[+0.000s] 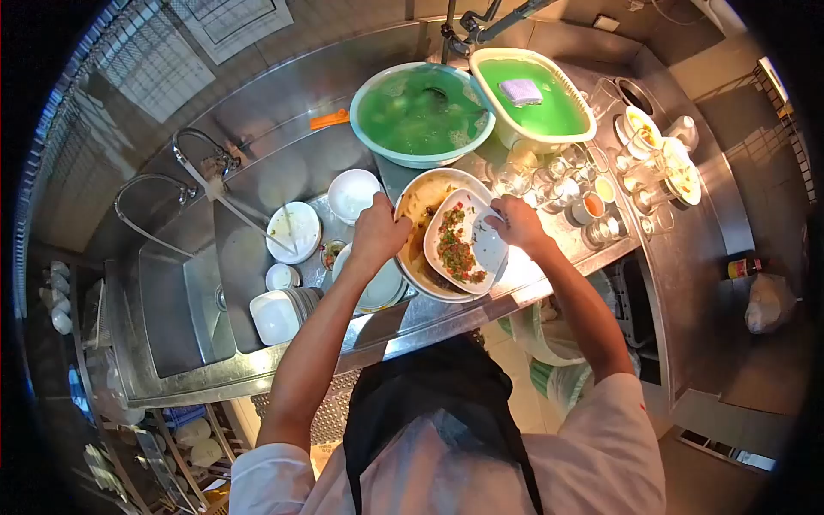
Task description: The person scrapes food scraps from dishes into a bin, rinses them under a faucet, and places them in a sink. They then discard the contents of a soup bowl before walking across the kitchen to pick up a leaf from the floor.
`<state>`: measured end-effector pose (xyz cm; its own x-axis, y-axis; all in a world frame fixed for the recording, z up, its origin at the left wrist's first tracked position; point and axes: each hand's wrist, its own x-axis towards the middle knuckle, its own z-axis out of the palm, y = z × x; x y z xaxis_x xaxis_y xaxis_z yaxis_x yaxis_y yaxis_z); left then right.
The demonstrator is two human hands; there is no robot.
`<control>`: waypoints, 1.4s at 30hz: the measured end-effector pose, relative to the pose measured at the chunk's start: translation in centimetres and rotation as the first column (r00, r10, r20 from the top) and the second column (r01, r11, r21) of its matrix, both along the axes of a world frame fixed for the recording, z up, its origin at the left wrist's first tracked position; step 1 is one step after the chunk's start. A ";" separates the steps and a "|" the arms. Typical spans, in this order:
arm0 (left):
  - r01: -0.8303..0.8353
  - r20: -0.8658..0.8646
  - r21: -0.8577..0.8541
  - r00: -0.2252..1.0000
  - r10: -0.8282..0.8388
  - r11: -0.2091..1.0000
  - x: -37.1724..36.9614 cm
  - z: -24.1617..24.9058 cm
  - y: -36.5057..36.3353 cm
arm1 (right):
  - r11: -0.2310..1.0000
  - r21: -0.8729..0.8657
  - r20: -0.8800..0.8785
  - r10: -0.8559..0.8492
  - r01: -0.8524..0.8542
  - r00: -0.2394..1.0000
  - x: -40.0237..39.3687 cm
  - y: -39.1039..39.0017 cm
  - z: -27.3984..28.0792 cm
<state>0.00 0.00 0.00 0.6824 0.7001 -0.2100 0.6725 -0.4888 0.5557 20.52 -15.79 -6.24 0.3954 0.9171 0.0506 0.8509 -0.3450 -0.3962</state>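
My left hand [376, 238] is closed on the left rim of a large round bowl [422, 196], whose inside is smeared with brown residue. In my right hand [518, 225] is the right edge of a square white dish [487, 249], tilted inside or over the bowl. Chopped red and green pepper scraps [456, 245] lie along the dish's left side. Left of the bowl, a stack of plates [384, 287] sits partly behind my left forearm, with a small white bowl [354, 196] farther back.
Behind stand a blue basin [367, 148] and a cream tub [515, 133] of green liquid, a purple sponge [521, 92] in the tub. Glasses [558, 184] crowd the right. Left are a sink [184, 292], faucets [176, 150], a soiled plate [293, 233] and square dishes [276, 318].
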 end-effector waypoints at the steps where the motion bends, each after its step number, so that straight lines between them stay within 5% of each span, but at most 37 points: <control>1: -0.042 0.050 0.013 0.998 0.041 0.999 -0.1 -0.3 0.5 | 0.998 0.035 -0.059 0.045 -0.043 0.997 0.3 0.6 -0.5; 3: -0.092 0.153 -0.018 0.984 0.094 0.996 1.8 -1.8 -0.7 | 0.995 0.030 -0.062 0.097 -0.095 0.993 2.4 -1.2 0.9; 5: 0.024 0.032 -0.009 0.999 -0.024 1.000 1.3 -2.7 -0.1 | 0.997 0.061 -0.294 0.054 -0.038 0.954 1.1 -1.4 2.6; 9: -0.008 0.014 -0.051 1.000 0.008 0.999 0.7 -1.7 -0.1 | 0.993 0.110 -0.324 0.075 -0.042 0.943 1.6 -1.3 3.0; 11: -0.039 0.040 -0.078 0.998 0.043 0.996 0.3 -1.1 0.0 | 0.998 0.066 -0.286 0.026 -0.007 0.958 2.4 -1.1 3.3; 15: -0.132 0.148 -0.183 0.976 0.160 0.974 -2.5 -1.7 1.8 | 0.990 -0.105 -0.481 -0.136 0.098 0.866 2.9 0.0 5.0; 17: -0.208 0.266 -0.389 0.907 0.326 0.897 -4.5 -1.7 2.9 | 0.979 0.143 -0.727 0.003 0.147 0.687 2.4 1.5 5.5; 19: -0.196 0.358 -0.543 0.826 0.436 0.816 -7.0 -1.4 4.0 | 0.979 0.123 -0.730 -0.021 0.162 0.683 1.8 4.4 5.8; 21: -0.249 0.323 -0.758 0.660 0.678 0.603 -10.7 0.6 4.7 | 0.989 0.144 -0.918 0.120 0.035 0.378 -0.9 7.1 7.6; 22: -0.231 0.296 -0.811 0.630 0.718 0.537 -12.9 -0.3 6.2 | 0.988 0.156 -0.962 0.148 0.013 0.231 -2.5 8.5 8.2; 25: -0.214 0.278 -0.879 0.497 0.822 0.427 -17.6 -2.6 9.6 | 0.980 0.199 -0.973 0.197 0.007 0.122 -6.2 13.3 8.2; 29: -0.178 0.336 -0.873 0.457 0.824 0.455 -23.3 -11.3 17.2 | 0.984 0.149 -0.989 0.148 0.093 0.018 -12.0 16.9 7.4; 31: -0.168 0.274 -0.924 0.335 0.902 0.343 -24.8 -16.3 20.9 | 0.957 0.209 -0.976 0.215 0.199 -0.011 -14.6 18.0 5.2; 33: -0.346 0.294 -0.866 0.228 0.928 0.360 -25.7 -19.3 23.3 | 0.978 0.067 -0.998 0.069 0.197 -0.003 -16.8 17.7 5.1; 37: -0.316 0.216 -0.892 0.332 0.918 0.324 -27.4 -23.5 27.3 | 0.953 0.039 -0.996 0.062 0.300 -0.069 -20.5 17.3 1.7; 42: -0.371 0.217 -0.867 0.318 0.923 0.332 -28.0 -25.8 29.4 | 0.920 -0.069 -0.991 -0.020 0.387 -0.131 -23.3 15.3 0.1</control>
